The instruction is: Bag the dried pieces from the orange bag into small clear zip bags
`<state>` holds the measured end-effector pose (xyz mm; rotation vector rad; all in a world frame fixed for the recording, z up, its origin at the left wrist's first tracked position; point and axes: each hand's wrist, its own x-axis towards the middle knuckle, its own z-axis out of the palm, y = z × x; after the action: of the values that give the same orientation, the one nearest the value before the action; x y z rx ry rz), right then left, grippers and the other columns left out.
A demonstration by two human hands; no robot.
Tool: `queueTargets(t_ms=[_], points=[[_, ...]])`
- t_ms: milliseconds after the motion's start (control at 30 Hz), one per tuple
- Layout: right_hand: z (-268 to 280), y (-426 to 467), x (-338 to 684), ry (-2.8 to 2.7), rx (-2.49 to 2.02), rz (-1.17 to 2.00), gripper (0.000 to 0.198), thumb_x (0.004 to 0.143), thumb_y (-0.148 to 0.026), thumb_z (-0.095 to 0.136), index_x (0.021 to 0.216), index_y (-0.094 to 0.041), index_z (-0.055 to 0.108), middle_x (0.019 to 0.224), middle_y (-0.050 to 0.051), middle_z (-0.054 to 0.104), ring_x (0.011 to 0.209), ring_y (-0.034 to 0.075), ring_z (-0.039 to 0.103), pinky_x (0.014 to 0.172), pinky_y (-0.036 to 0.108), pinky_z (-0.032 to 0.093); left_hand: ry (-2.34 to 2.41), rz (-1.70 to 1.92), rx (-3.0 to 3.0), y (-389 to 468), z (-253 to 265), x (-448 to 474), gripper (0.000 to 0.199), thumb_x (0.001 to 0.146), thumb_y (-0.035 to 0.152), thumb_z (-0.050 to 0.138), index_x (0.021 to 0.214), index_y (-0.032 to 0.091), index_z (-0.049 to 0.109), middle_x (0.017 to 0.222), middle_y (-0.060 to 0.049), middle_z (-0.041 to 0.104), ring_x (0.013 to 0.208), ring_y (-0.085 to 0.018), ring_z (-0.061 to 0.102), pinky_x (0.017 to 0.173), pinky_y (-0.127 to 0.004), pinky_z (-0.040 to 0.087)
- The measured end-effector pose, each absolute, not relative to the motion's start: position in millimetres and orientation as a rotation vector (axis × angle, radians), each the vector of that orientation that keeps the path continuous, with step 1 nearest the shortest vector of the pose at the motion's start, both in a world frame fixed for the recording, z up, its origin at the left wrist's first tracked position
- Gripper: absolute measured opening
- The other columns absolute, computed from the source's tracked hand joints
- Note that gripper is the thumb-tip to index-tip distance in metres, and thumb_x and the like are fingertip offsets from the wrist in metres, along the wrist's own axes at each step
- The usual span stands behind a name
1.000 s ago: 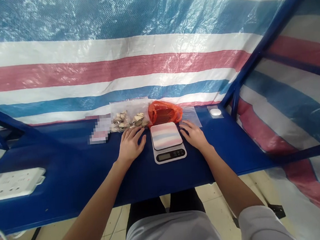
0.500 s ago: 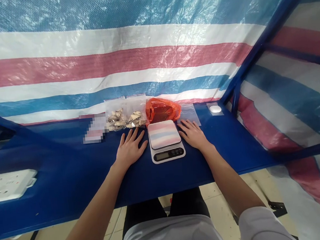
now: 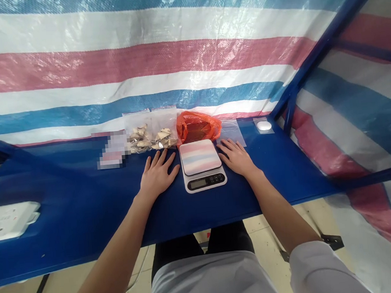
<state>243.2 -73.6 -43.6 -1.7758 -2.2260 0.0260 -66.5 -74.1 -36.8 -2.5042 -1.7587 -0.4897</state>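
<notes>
My left hand [image 3: 157, 173] lies flat on the blue table [image 3: 83, 197], fingers spread, just left of a digital kitchen scale [image 3: 200, 157]. On the scale's other side my right hand [image 3: 238, 156] rests palm down with its fingers apart, the tips by a flat clear plastic bag [image 3: 231, 132]. Neither hand holds anything. The scale's shiny plate mirrors the striped sheet, and its display looks blank. Beyond my left fingertips stand two clear zip bags [image 3: 139, 137] of pale, dried-looking slices. An orange plastic bag [image 3: 199, 127], its mouth open on something brown, sits behind the scale.
A white power strip [image 3: 10, 221] lies at the left. A round white object [image 3: 264, 126] on clear plastic sits at the back right. A blurred-out item [image 3: 112, 150] is left of the zip bags. Blue frame bars [image 3: 312, 72] and a striped sheet [image 3: 140, 60] enclose the table.
The whole view has shifted slightly, so the table and its things appear a little higher. Both hands keep their places beside the scale.
</notes>
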Motion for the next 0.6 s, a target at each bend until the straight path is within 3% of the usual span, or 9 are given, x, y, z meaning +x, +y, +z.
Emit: queueTargets(t_ms=[600], points=[[-40.8, -71.9, 245.7, -2.239, -1.757, 0.093, 0.046, 0.104, -0.039, 0.041, 0.145, -0.024, 0.055, 0.157, 0.007, 0.046, 0.149, 0.029, 0.036, 0.123, 0.054, 0.027, -1.782, -0.456, -2.507, -74.9, -33.3, -64.1, 0.052, 0.098, 0.045, 0.045, 0.145, 0.025, 0.056, 0.157, -0.011, 0.045, 0.147, -0.036, 0.039, 0.120, -0.059, 0.029]])
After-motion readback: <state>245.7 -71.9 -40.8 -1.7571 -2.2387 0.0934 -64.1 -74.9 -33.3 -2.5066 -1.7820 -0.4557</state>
